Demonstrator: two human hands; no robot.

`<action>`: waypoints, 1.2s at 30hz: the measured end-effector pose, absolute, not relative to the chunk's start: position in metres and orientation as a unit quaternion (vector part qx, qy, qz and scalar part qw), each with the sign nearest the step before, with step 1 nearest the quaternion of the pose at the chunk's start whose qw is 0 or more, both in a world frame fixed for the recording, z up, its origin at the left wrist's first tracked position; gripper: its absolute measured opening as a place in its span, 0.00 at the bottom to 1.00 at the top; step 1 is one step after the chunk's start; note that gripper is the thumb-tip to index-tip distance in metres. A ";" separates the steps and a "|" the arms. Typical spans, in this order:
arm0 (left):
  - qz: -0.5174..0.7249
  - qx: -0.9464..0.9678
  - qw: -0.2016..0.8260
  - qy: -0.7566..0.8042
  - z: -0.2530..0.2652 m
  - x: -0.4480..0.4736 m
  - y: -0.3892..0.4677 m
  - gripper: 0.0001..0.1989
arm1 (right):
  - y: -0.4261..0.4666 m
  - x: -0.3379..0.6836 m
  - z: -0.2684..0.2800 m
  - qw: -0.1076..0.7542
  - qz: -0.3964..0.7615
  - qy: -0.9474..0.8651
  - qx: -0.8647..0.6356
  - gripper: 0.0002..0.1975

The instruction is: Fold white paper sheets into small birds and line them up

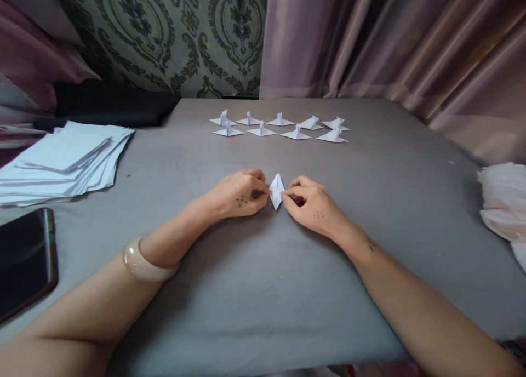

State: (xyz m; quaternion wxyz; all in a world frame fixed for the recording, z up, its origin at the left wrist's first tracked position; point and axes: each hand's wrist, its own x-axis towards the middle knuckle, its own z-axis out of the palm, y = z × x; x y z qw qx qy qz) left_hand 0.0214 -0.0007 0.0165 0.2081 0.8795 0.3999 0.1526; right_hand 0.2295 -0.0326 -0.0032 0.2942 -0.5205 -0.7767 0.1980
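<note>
A small white folded paper diamond (276, 192) lies between my two hands over the middle of the table, its long axis pointing away from me. My left hand (245, 193) pinches its left corner between thumb and fingers. On the opposite side, my right hand (310, 203) pinches the right corner the same way. A faint crease runs down the middle of the paper. Farther back, several finished folded paper birds (262, 129) stand in two rows with wings spread.
A stack of white paper sheets (61, 158) lies at the left, with a black cloth (115, 103) behind it. Nearer me is a dark phone (27, 262). Crumpled white fabric (503, 201) sits at the right edge of the grey-covered table (255, 289). Curtains (312, 37) hang behind.
</note>
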 end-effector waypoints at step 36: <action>0.394 0.614 0.534 0.428 0.004 0.042 -0.003 0.13 | -0.024 0.225 -0.004 0.411 0.441 -0.575 -0.553 0.18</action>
